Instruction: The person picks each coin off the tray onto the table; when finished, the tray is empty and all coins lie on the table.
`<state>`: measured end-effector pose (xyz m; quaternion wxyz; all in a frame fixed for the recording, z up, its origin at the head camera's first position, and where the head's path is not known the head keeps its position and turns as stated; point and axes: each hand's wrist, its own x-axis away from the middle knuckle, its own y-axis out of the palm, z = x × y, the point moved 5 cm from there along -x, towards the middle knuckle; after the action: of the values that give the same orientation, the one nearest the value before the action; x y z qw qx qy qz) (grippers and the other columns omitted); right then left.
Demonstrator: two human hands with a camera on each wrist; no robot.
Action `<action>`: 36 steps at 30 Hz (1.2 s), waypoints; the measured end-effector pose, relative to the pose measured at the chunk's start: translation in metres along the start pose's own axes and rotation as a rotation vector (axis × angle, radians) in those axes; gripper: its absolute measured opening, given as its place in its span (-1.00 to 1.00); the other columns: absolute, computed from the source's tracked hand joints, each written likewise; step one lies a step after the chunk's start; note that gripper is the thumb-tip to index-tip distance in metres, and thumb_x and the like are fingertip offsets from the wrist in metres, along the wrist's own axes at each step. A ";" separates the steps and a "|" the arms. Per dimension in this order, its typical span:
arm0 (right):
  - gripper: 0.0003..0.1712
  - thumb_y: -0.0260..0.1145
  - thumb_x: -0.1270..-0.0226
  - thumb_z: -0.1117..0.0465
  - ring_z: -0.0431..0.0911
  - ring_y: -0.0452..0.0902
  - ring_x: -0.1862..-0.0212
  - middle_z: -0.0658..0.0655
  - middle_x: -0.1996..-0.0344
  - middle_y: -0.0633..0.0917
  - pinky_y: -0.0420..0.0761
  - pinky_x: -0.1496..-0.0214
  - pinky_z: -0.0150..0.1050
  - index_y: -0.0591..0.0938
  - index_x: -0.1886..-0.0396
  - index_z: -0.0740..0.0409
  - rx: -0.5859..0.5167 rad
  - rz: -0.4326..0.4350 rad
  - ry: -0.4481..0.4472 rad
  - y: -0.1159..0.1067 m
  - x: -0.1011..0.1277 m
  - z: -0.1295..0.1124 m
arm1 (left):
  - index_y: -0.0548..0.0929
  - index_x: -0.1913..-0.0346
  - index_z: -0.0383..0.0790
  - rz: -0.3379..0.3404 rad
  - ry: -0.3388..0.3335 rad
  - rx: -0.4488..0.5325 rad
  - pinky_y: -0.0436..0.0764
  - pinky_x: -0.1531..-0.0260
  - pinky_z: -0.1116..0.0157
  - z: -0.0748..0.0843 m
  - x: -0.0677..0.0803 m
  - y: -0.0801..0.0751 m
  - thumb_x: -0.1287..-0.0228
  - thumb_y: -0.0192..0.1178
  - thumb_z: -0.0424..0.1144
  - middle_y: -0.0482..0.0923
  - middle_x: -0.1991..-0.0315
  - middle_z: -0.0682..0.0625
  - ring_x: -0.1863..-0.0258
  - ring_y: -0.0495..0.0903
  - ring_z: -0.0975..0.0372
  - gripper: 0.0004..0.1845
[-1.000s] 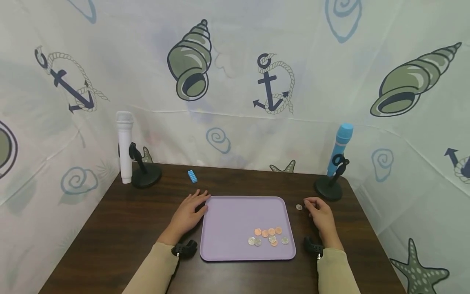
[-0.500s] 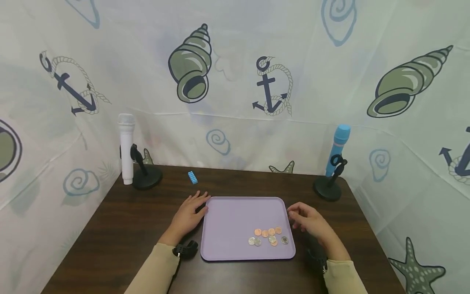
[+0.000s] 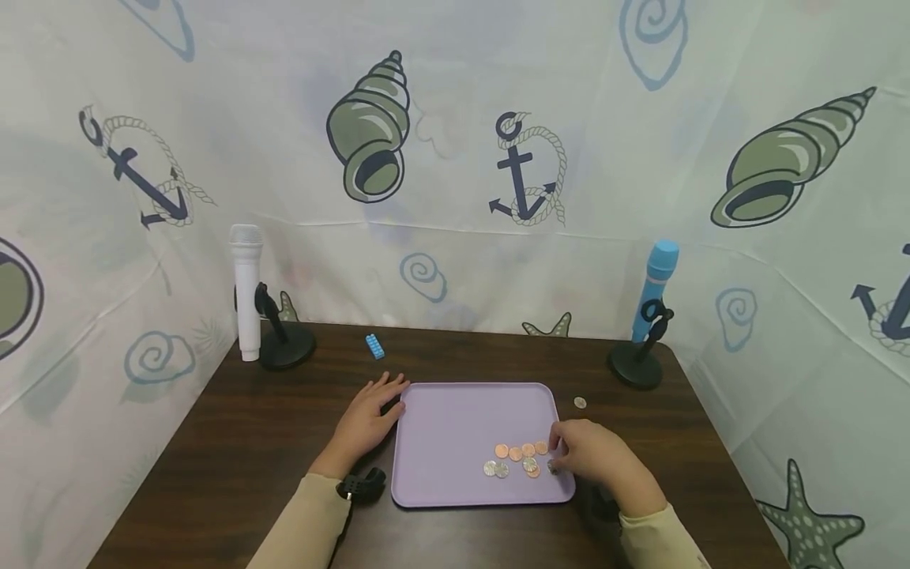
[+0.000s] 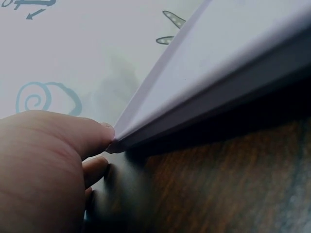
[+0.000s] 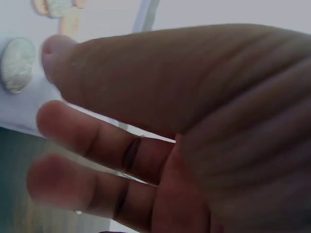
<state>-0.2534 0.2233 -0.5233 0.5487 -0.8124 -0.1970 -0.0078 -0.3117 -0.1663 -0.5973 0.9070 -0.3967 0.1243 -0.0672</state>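
Observation:
My left hand [image 3: 364,420] rests on the table with straight fingers at the left side of the lilac tray [image 3: 469,411]. In the left wrist view its thumb [image 4: 92,136] touches the tray's corner. My right hand [image 3: 596,458] reaches over the tray's right side. Its fingertips are beside a silver coin [image 3: 550,468], partly hidden in the head view. In the right wrist view a silver coin [image 5: 18,64] lies just past the thumb tip, apart from it, and the visible fingers are loosely bent. Left of this hand are several copper coins [image 3: 515,454] and silver coins [image 3: 490,468].
A single silver coin [image 3: 580,402] lies on the dark wood table [image 3: 498,537] right of the tray. Behind are a white microphone [image 3: 246,292] on a black stand, a blue toy brick [image 3: 374,346] and a blue microphone [image 3: 656,276] on another stand. A patterned cloth [image 3: 455,158] hangs behind.
My right hand has left the lone silver coin beside the tray and moved left and nearer, over the tray's coins. That lone coin stays on the table. The left hand keeps its place.

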 end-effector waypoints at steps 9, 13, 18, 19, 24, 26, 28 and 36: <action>-0.67 0.72 -0.12 0.23 -0.15 0.46 0.46 -0.09 0.54 0.58 0.47 0.43 -0.22 0.66 0.36 -0.02 0.046 0.022 0.023 0.021 0.003 0.006 | 0.55 -0.57 -0.03 -0.024 -0.020 -0.030 0.04 -0.76 -0.21 -0.002 0.002 0.005 -0.64 0.24 -0.08 0.41 -0.65 -0.05 -0.76 0.16 -0.07 -0.46; -0.67 0.68 -0.15 0.31 -0.14 0.45 0.46 -0.08 0.56 0.55 0.44 0.45 -0.25 0.63 0.43 -0.01 0.013 0.035 -0.006 0.022 0.006 0.005 | 0.56 -0.57 -0.04 -0.011 -0.009 -0.016 0.03 -0.77 -0.21 -0.001 0.001 0.004 -0.64 0.24 -0.09 0.42 -0.64 -0.05 -0.76 0.17 -0.06 -0.47; -0.71 0.63 -0.19 0.34 -0.13 0.46 0.43 -0.05 0.52 0.57 0.47 0.43 -0.23 0.64 0.41 0.02 0.004 0.048 -0.016 0.021 0.006 0.002 | 0.56 -0.57 -0.05 0.008 -0.003 -0.039 0.06 -0.76 -0.21 -0.004 0.001 0.002 -0.63 0.26 -0.10 0.43 -0.64 -0.05 -0.75 0.19 -0.07 -0.46; -0.72 0.64 -0.19 0.33 -0.14 0.46 0.42 -0.06 0.50 0.58 0.48 0.42 -0.22 0.64 0.37 0.02 0.017 0.050 -0.006 0.022 0.006 0.002 | 0.56 -0.57 -0.04 0.007 -0.006 -0.038 0.06 -0.76 -0.21 -0.004 0.001 0.002 -0.63 0.26 -0.10 0.43 -0.64 -0.04 -0.75 0.19 -0.06 -0.46; -0.66 0.72 -0.14 0.19 -0.13 0.47 0.43 -0.08 0.49 0.61 0.48 0.41 -0.18 0.65 0.30 -0.03 0.076 0.066 0.089 0.024 0.007 0.006 | 0.54 -0.58 -0.02 -0.011 -0.013 -0.034 0.03 -0.76 -0.22 -0.005 0.002 0.001 -0.64 0.25 -0.08 0.41 -0.65 -0.04 -0.76 0.17 -0.05 -0.45; -0.65 0.73 -0.14 0.17 -0.13 0.47 0.44 -0.07 0.51 0.60 0.46 0.42 -0.19 0.64 0.33 -0.03 0.074 0.069 0.106 0.023 0.008 0.008 | 0.54 -0.58 -0.03 -0.007 -0.008 -0.032 0.03 -0.76 -0.22 -0.004 0.001 0.000 -0.64 0.25 -0.08 0.42 -0.65 -0.05 -0.76 0.17 -0.05 -0.45; -0.65 0.72 -0.15 0.19 -0.13 0.46 0.45 -0.05 0.52 0.57 0.43 0.43 -0.20 0.62 0.35 -0.01 0.045 0.069 0.095 0.021 0.008 0.008 | 0.55 -0.57 -0.06 0.001 -0.001 -0.028 0.04 -0.76 -0.22 -0.003 0.001 -0.002 -0.63 0.26 -0.09 0.43 -0.64 -0.07 -0.75 0.19 -0.07 -0.45; -0.75 0.53 -0.39 0.27 -0.21 0.48 0.39 -0.06 0.45 0.56 0.49 0.42 -0.35 0.57 0.32 -0.02 -0.239 0.061 -0.112 0.025 0.001 0.019 | 0.56 -0.57 -0.04 0.000 -0.017 -0.033 0.06 -0.76 -0.21 -0.005 0.004 0.001 -0.63 0.25 -0.08 0.43 -0.64 -0.04 -0.75 0.19 -0.05 -0.46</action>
<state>-0.2482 0.2330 -0.5526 0.4364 -0.8767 -0.2002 0.0308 -0.3092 -0.1698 -0.6017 0.9013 -0.4122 0.1177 -0.0619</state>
